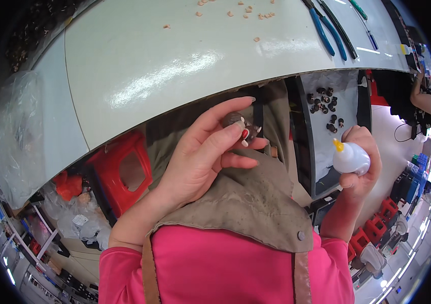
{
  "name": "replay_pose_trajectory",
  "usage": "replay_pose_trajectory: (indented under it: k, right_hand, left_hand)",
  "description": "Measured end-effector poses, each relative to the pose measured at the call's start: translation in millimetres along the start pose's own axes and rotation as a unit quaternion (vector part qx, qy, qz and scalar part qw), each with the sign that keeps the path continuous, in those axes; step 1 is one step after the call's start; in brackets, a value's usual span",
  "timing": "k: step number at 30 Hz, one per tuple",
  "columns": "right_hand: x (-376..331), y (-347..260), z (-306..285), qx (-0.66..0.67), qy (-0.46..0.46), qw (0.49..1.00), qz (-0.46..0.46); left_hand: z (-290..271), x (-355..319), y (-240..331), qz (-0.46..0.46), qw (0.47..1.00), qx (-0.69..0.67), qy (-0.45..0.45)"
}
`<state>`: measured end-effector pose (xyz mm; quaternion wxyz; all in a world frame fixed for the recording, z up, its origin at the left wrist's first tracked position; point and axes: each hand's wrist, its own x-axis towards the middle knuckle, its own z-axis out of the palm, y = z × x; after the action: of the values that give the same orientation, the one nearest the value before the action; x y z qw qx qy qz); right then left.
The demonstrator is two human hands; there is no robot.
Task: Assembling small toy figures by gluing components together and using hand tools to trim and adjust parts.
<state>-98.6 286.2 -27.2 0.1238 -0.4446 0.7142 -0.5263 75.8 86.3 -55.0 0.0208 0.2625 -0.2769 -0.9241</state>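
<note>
My left hand (pixel 200 157) pinches a small dark figurine piece (pixel 240 125) between thumb and fingertips, closed firmly around it, with its red-and-white end turned toward my other hand. My right hand (pixel 360 167) is wrapped tight around a small white glue bottle (pixel 349 158), whose yellow nozzle (pixel 338 145) tips up and inward — toward the piece, though well apart from it. I judge this to be the gluing step, with the piece presented but no glue laid down as far as I can see. The next move calls for closing the gap between my hands and a gentle squeeze — too much would flood so small a part. Beyond my right hand, more dark pieces (pixel 323 105) lie on a grey tray (pixel 349 101); above my left, blue-handled pliers (pixel 327 33) rest on the pale table (pixel 175 66).
</note>
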Motion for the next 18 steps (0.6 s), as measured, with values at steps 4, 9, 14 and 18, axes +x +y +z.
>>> replay_pose_trajectory:
  k: [4, 9, 14, 18]
  right_hand:
    - [1.4, -4.7, 4.4, -0.008, 0.005, 1.000, 0.009]
    - [2.9, -11.9, 3.7, -0.030, -0.031, 0.999, 0.010]
    - [3.5, -16.2, 4.9, -0.059, -0.031, 0.997, 0.035]
    - [6.7, -18.9, 4.1, -0.083, -0.039, 0.995, 0.034]
  left_hand:
    - [0.0, -0.5, -1.7, 0.018, 1.000, 0.010, 0.000]
    - [-3.1, 0.1, -1.8, 0.043, 0.997, 0.062, -0.001]
    - [-3.4, 0.0, -1.1, 0.038, 0.994, 0.098, -0.012]
    - [-7.0, 2.8, -2.0, 0.032, 0.997, -0.062, -0.044]
